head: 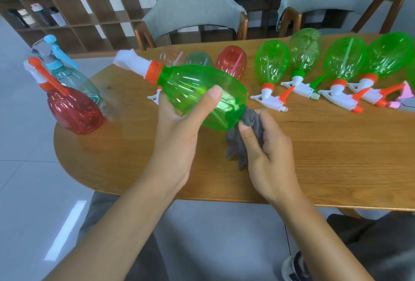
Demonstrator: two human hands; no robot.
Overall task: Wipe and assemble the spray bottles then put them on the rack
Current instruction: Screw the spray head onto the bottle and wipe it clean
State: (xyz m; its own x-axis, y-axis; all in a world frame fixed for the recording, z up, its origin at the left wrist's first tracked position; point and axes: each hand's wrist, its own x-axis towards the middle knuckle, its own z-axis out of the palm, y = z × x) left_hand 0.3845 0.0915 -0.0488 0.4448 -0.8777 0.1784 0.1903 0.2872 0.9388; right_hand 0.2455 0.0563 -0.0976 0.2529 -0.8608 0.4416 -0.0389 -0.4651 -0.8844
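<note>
My left hand (179,121) grips a green spray bottle (193,87) on its side above the table, thumb across its body, its white and orange spray head (137,62) pointing up to the left. My right hand (267,152) pinches a crumpled grey cloth (240,146) against the bottle's base. Several green bottles (343,60) with spray heads lie in a row at the right. A red bottle (74,110) and a pale blue bottle (76,81) stand upright at the left end.
Three more bottles, a red one (231,60) among them, lie behind the held bottle. The wooden table (336,157) has a rounded left end. Two grey-covered chairs (193,4) stand behind it, and a wooden cubby rack (89,13) lines the back wall.
</note>
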